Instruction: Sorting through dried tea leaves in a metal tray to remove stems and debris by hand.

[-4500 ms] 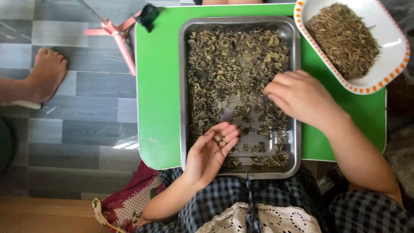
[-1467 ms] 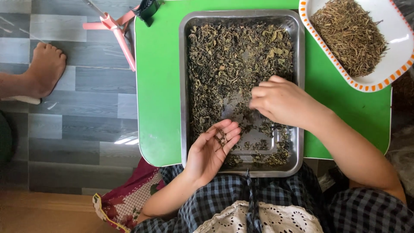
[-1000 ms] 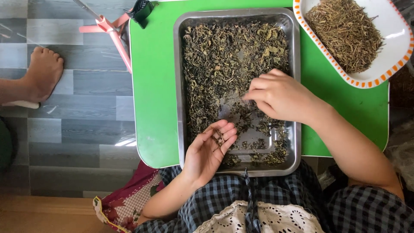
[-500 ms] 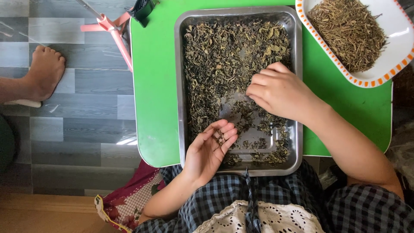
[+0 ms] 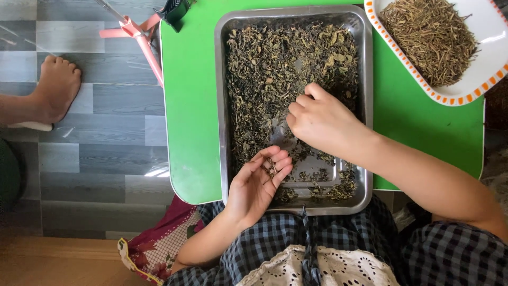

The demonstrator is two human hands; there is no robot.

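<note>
Left hand [image 5: 255, 186] cupped palm-up over the metal tray's [image 5: 220, 106] near rim, holding a few stems [image 5: 270, 168]; right hand [image 5: 321, 120] mid-tray, fingers pinched down into dried leaves [image 5: 275, 69]. Bare tray floor between hands.

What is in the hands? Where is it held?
The left hand cups a few small dried bits on its open fingers. The right hand reaches into the dried leaves; its grip is hidden.

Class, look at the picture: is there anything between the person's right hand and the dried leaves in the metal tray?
Nothing visible. The right hand rests directly on the dried leaves inside the metal tray, fingertips among them. The left hand lies open at the near edge, holding a few bits.
</note>
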